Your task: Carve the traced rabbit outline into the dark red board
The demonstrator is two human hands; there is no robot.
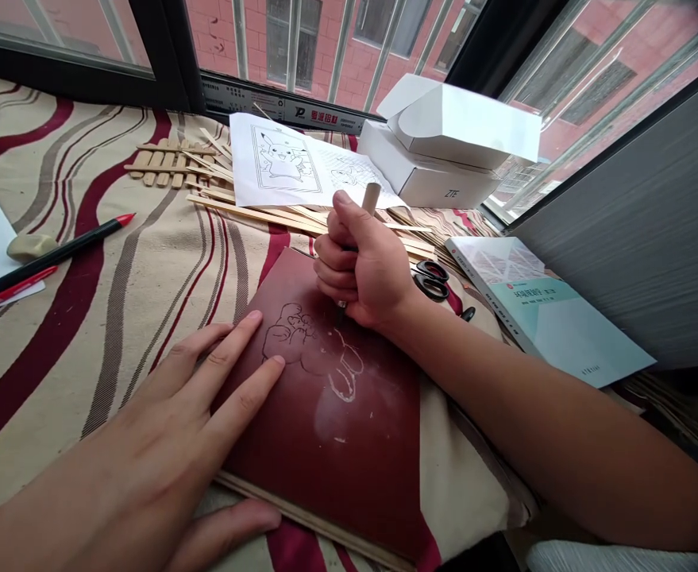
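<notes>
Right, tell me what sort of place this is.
Probably a makeshift craft spot at home: a striped cloth covers the surface beside a large window, with wooden sticks, a printed cartoon outline sheet and black-handled scissors laid around.

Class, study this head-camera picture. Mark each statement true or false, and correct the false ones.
1. The right hand grips a wooden-handled tool, pointing down at a dark red board. True.
2. The left hand holds the black-handled scissors. False: its fingers rest on the board, and the scissors lie on the cloth by the book.
3. A printed Pikachu line drawing lies near the window. True.
4. The white ZTE box is closed. False: its lid stands open.
</notes>
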